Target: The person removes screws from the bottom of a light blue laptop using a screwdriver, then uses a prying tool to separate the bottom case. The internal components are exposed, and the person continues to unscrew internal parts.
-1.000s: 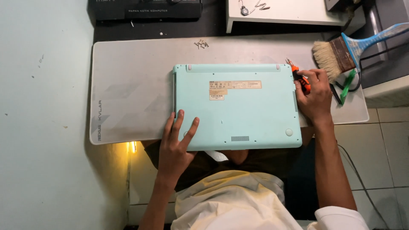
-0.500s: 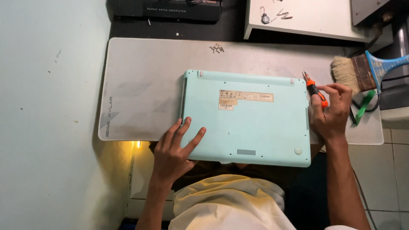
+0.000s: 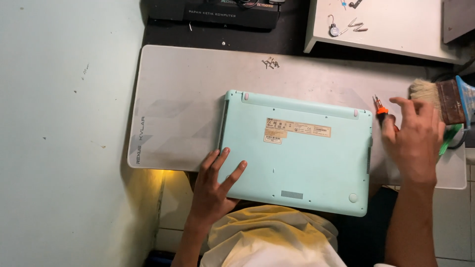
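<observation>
A mint-green laptop (image 3: 307, 158) lies closed and upside down on a grey desk mat (image 3: 188, 99), its label facing up. My left hand (image 3: 213, 188) rests flat on the laptop's near left corner with its fingers spread. My right hand (image 3: 415, 143) hovers just right of the laptop, fingers loosely extended and blurred. An orange-collared screwdriver (image 3: 380, 108) pokes out from under its thumb side, tip pointing away from me. The handle is hidden by the hand, so I cannot see whether it is gripped.
A wide paintbrush (image 3: 440, 99) with a blue handle lies at the mat's right end, over a green tool (image 3: 449, 138). A few small screws (image 3: 269, 63) sit on the mat's far edge. A black box (image 3: 213, 12) and a white tray (image 3: 386, 24) stand behind.
My right hand has moved off the laptop's far right corner to the mat beside it, and its fingers have loosened. My left hand has stayed on the laptop. The view has shifted.
</observation>
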